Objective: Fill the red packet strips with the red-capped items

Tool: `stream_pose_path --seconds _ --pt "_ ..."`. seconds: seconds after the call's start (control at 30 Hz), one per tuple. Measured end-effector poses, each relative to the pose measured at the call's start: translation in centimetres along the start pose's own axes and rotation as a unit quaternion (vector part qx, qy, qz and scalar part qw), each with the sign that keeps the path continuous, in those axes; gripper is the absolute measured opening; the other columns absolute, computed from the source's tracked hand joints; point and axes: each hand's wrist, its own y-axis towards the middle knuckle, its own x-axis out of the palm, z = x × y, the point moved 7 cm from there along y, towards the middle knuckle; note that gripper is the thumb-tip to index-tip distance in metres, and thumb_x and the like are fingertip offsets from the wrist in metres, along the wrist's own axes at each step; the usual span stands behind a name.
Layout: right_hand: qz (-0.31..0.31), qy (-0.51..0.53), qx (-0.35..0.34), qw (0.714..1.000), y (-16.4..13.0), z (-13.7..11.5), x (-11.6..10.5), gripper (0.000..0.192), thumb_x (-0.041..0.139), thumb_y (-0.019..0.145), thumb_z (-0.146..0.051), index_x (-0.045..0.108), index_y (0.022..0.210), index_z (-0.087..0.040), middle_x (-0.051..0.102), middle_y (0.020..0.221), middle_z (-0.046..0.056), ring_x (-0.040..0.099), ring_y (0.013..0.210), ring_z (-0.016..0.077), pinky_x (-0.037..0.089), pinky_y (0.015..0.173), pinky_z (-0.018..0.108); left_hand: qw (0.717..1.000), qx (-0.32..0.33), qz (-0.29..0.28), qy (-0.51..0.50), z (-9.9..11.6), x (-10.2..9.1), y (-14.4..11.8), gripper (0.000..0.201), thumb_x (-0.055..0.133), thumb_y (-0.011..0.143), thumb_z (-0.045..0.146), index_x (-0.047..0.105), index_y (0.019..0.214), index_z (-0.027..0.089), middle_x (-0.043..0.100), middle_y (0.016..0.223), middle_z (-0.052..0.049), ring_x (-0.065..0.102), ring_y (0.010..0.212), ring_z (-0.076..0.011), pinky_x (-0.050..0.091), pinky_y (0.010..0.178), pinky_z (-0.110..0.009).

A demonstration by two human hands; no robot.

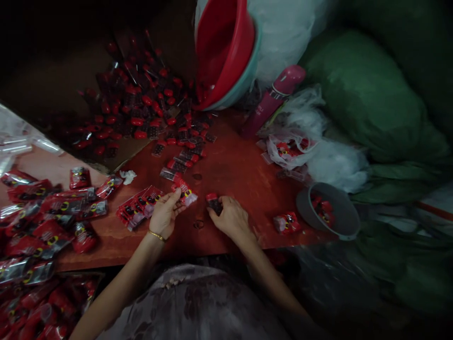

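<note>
My left hand (164, 215), with a thin gold bangle at the wrist, pinches a red and clear packet (185, 192) by its end, just above the red-brown table (233, 165). My right hand (230, 218) is closed around a small dark item with a red cap (213, 201), a little to the right of the packet. A short stack of filled packets (138, 207) lies on the table beside my left hand. Farther back, many loose red-capped items (141, 108) are heaped on the table and spill toward me.
Several filled packets (42, 212) pile up at the left edge. A grey bowl (341, 218) holding packets sits at the right, one packet (287, 223) beside it. Red and teal basins (226, 52) lean at the back, near a pink bottle (272, 97), plastic bags (304, 151) and green sacks (368, 94).
</note>
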Motion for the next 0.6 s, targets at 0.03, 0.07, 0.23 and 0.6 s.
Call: stream_pose_path --seconds 0.03,0.07,0.23,0.6 --pt "0.009 0.007 -0.019 1.0 0.1 -0.1 -0.2 0.026 0.057 0.076 -0.039 0.055 0.09 -0.017 0.063 0.093 0.011 0.058 0.09 0.0263 0.043 0.072 0.033 1.0 -0.004 -0.002 -0.003 -0.1 -0.1 0.0 0.045 0.086 0.034 0.037 0.056 0.06 0.015 0.059 0.053 0.005 0.054 0.049 -0.008 0.045 0.056 -0.023" --pt "0.017 0.017 -0.034 0.999 0.2 -0.2 -0.3 0.023 0.057 0.076 -0.035 0.055 0.09 -0.017 0.062 0.093 0.011 0.057 0.092 0.0265 0.043 0.074 0.034 1.0 -0.006 -0.002 -0.005 -0.1 -0.1 0.0 0.045 0.086 0.035 0.038 0.056 0.06 0.015 0.059 0.053 0.005 0.054 0.049 -0.0081 0.045 0.057 -0.023" --pt "0.01 0.195 -0.026 0.98 -0.1 1.0 -0.2 0.017 0.049 0.081 -0.032 0.052 0.091 -0.019 0.061 0.078 0.005 0.059 0.072 0.0195 0.044 0.064 0.029 1.0 -0.02 -0.017 -0.009 -0.5 -0.2 0.0 0.041 0.084 0.042 0.039 0.056 0.059 0.015 0.057 0.051 0.005 0.054 0.05 -0.0084 0.044 0.057 -0.023" --pt "-0.162 0.552 -0.043 0.817 -2.5 -1.7 -0.6 0.021 0.055 0.08 -0.039 0.053 0.086 -0.018 0.047 0.054 -0.007 0.043 0.041 0.0063 0.034 0.045 0.019 0.998 -0.007 -0.051 0.025 -0.7 0.5 -0.8 0.037 0.083 0.046 0.039 0.06 0.061 0.014 0.063 0.06 0.001 0.057 0.056 -0.0095 0.043 0.058 -0.022"
